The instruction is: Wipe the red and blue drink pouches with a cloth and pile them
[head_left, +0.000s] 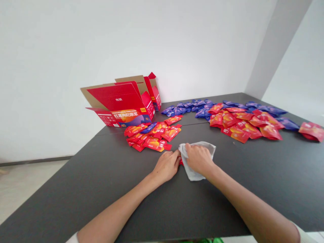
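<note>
Near the middle of the dark table, my right hand [198,158] is closed on a white cloth [194,174] that spreads out beneath and around it. Just left of it, my left hand [167,165] has its fingers closed on a red pouch [181,162], most of which is covered by the hands and the cloth. The cloth touches the pouch at its right side. Beyond my left hand lies a small heap of red pouches [154,135], with a blue pouch [149,128] among them.
Two opened red cartons [131,118] stand at the back left, flaps up. Many blue pouches [182,108] lie along the back. A pile of red pouches [243,125] sits at the right, and a single red pouch [312,131] lies near the right edge of the dark table [265,179].
</note>
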`<state>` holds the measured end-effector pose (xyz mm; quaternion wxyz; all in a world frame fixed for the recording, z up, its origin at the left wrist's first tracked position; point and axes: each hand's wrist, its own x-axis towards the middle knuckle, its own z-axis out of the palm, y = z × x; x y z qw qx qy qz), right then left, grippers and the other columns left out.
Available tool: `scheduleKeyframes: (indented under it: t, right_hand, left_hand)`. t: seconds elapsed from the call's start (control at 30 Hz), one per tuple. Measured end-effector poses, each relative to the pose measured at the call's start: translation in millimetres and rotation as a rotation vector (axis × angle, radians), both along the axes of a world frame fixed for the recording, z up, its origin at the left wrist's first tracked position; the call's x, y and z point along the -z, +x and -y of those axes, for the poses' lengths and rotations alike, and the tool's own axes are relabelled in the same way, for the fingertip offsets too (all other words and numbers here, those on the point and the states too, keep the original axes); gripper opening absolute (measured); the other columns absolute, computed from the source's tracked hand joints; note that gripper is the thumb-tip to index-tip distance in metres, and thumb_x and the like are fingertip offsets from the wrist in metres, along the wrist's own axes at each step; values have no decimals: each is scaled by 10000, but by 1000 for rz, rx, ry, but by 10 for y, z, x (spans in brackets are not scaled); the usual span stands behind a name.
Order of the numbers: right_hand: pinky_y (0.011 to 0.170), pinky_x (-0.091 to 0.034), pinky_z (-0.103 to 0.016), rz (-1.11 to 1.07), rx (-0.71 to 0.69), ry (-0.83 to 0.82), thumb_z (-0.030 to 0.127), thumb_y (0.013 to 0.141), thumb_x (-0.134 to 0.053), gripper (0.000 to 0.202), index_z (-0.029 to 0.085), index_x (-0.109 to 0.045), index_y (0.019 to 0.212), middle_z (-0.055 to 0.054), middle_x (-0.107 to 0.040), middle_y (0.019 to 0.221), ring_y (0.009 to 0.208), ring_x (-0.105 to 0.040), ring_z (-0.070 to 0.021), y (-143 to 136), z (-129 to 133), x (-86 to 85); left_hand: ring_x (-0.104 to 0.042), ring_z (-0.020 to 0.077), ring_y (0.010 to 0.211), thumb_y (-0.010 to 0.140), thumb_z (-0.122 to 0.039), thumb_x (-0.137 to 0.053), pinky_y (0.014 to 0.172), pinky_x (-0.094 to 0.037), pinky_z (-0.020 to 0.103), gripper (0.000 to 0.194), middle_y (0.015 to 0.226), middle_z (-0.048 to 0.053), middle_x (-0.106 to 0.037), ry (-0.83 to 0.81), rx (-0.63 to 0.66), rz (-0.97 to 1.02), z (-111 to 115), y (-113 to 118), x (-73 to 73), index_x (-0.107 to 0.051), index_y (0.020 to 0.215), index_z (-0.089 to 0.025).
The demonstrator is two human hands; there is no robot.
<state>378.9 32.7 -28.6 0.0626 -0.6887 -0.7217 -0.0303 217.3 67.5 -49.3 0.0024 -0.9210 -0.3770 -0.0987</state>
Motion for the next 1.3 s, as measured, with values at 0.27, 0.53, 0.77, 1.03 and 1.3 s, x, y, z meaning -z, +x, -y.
scheduleKeyframes:
  t: [0.27,0.53,0.77,1.03,1.3]
  right_hand:
    - [709,-440,-311,-8,-84,8,219,832,-407,180,169,-490,984,-101,-626,876,822,-616,-231,-38,14,1]
    - [724,-451,-353,-87,433,-153,161,835,-341,265,115,-528,1016,-174,-628,930,899,-614,-277,452,-131,-68]
    - [724,-447,-365,-170,367,-228,185,813,-363,300,119,-529,1053,-182,-611,1022,941,-601,-288,562,-140,-81]
    - [714,-448,-371,-142,275,-234,168,805,-369,297,116,-538,1043,-175,-616,1023,926,-609,-289,524,-111,-55]
    - [720,-449,-354,-158,234,-213,134,798,-369,316,108,-533,1066,-166,-628,1006,917,-615,-269,452,-57,-106]
  left_hand:
    - [-571,182,769,899,-242,-338,686,-385,273,171,794,51,-606,10,-14,12,-9,-6,27,-500,884,-190]
    - [-561,142,706,900,-310,-329,603,-355,231,219,749,-2,-598,-47,-115,173,-135,-102,-136,-502,814,-206]
    - [-572,190,777,864,-309,-342,700,-421,295,246,796,45,-610,154,-568,346,-933,-500,-295,-545,841,-173]
    - [-326,298,1243,859,-403,-395,993,-290,468,572,1339,169,-365,381,-465,222,-969,-511,-57,-279,1359,-152]
    - [-257,259,1304,880,-469,-330,998,-310,471,472,1406,58,-336,231,-332,21,-1170,-416,59,-368,1322,-306]
